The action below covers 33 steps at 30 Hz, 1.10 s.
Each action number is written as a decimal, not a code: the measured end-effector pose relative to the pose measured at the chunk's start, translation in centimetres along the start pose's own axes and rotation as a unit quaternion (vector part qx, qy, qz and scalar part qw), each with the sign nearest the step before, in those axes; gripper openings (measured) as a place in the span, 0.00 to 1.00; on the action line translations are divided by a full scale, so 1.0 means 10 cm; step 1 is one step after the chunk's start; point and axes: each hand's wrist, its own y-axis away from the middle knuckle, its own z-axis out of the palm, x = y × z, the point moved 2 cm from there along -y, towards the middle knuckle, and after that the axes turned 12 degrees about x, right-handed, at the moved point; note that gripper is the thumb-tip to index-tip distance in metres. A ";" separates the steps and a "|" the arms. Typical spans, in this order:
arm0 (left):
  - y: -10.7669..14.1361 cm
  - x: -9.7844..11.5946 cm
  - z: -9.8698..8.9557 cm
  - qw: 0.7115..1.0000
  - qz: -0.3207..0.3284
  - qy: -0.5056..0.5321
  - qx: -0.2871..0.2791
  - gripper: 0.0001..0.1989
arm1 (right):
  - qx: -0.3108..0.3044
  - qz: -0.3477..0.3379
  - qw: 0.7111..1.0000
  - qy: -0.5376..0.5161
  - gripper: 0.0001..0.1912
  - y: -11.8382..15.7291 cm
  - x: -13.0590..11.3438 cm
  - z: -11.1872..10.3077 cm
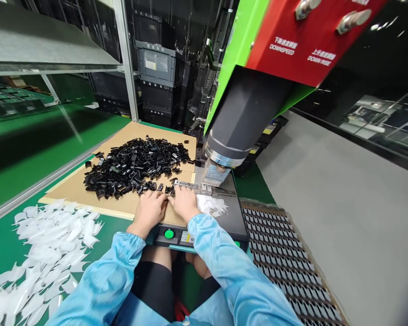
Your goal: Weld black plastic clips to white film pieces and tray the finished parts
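Observation:
My left hand (pixel 148 209) rests at the near edge of a heap of small black plastic parts (pixel 136 163), its fingers curled down and the thumb towards the right. Close beside it, my right hand (pixel 184 202) has its fingers bent over near a flat metal bar (pixel 187 184) of the press fixture. Dark bits show between and just beyond the fingertips of both hands. What exactly each hand grips is mostly hidden by the fingers. Thin white pieces (pixel 211 206) lie on the press base right of my right hand.
The press head (pixel 217 172) hangs over the fixture at right. A green button (pixel 169 234) sits on the base's front. Loose white pieces (pixel 54 235) spread over the green table at left. A tray of parts in rows (pixel 285 253) lies at right. Dark crates (pixel 158 63) stand behind.

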 end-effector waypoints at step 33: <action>-0.96 1.19 0.46 0.995 0.060 0.075 0.000 0.16 | 0.131 0.124 0.984 -0.011 0.17 0.51 1.44 -0.16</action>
